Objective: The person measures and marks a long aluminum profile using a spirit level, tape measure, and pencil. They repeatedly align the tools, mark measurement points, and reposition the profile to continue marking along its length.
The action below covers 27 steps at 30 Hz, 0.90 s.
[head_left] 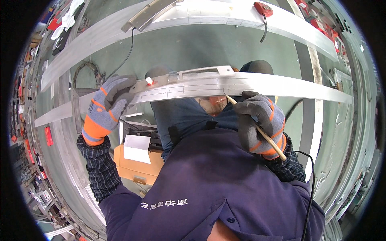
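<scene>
Left hand [107, 105] clenches the metal bar's [249, 85] near edge; right hand [261, 124] grips a pencil [257, 127], tip on bar.

The long bar [241, 85] looks like bare metal, a brushed silver with a dull sheen and thin lines scratched across it. The flat level [189, 74] lying on it is the same pale metal, smooth. Both hands wear knitted cloth gloves with a matt grey rubbery coating and orange cuffs: left hand [107, 105], right hand [262, 122]. The pencil [257, 127] is plain unpainted wood. Below sits a brown cardboard box [134, 166], matt, with white paper [136, 148] on it.
</scene>
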### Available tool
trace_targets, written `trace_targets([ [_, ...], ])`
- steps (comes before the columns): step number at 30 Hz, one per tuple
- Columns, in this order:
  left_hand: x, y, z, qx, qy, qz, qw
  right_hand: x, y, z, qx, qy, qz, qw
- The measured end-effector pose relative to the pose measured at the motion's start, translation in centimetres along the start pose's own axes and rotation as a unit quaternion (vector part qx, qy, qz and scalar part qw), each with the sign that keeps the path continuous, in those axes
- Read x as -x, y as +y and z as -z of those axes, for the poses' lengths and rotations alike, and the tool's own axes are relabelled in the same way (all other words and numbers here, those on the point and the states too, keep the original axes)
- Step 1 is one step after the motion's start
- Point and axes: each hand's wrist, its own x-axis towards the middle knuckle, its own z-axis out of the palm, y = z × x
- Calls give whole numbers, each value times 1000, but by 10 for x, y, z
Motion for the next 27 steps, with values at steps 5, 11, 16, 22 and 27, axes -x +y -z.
trace_targets([
  [5,-3,2,4,-62,-6,-43,997,2,15,-2,-7,22,56,998],
  [11,-2,2,0,-44,37,-44,997,-1,10,-4,0,12,32,999],
  [16,3,-4,-4,-18,89,-11,996,-13,5,10,4,23,19,1000],
  [22,-1,2,-6,-19,199,-37,979,-80,15,46,-2,-28,-9,1000],
  [27,-18,40,-6,188,256,-2,948,-130,24,7,58,-57,129,988],
])
